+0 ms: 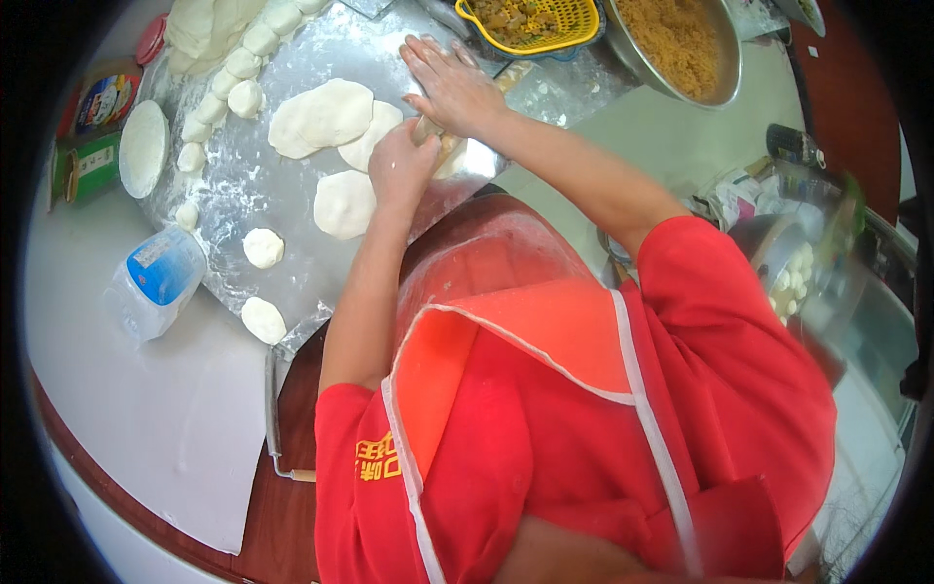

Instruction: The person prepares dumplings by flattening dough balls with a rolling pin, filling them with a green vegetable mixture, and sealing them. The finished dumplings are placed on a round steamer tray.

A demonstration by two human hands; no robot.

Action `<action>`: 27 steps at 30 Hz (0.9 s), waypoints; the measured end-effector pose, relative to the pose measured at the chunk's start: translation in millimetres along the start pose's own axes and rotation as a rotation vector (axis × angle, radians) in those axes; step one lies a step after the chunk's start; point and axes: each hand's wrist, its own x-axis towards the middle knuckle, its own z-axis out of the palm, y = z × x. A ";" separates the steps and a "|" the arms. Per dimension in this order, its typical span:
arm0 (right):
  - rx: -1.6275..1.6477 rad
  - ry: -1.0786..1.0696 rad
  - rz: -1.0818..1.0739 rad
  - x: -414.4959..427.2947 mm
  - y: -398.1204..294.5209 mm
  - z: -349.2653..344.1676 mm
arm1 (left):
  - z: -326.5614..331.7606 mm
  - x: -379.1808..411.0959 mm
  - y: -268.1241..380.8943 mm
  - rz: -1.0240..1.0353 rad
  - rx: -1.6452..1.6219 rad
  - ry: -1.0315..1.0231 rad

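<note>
My left hand is closed around the near end of a floured wooden rolling pin. My right hand lies flat across the pin, its fingers stretched out over the metal work surface. Part of a dough sheet shows by the pin; the rest is hidden. Left of my hands, a flattened dough round overlaps another round. A third dough round lies beside my left wrist. Two small dough pieces rest nearer my body.
A row of dough balls runs up to a large dough mass. At left stand a flour-dusted white dish and a plastic jug. A yellow basket and a metal bowl of orange-brown filling sit at upper right.
</note>
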 end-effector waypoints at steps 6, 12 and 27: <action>-0.058 -0.204 0.032 -84.0 9.3 -32.4 | 29.2 -39.6 -49.8 -0.221 -0.471 0.131; 0.048 0.015 0.011 -2.0 -10.9 -3.9 | 11.5 -21.2 -22.6 -0.149 -0.064 0.182; 0.330 -0.340 -0.295 -83.0 27.9 -47.2 | -129.4 -83.1 -231.3 -0.541 -0.115 0.313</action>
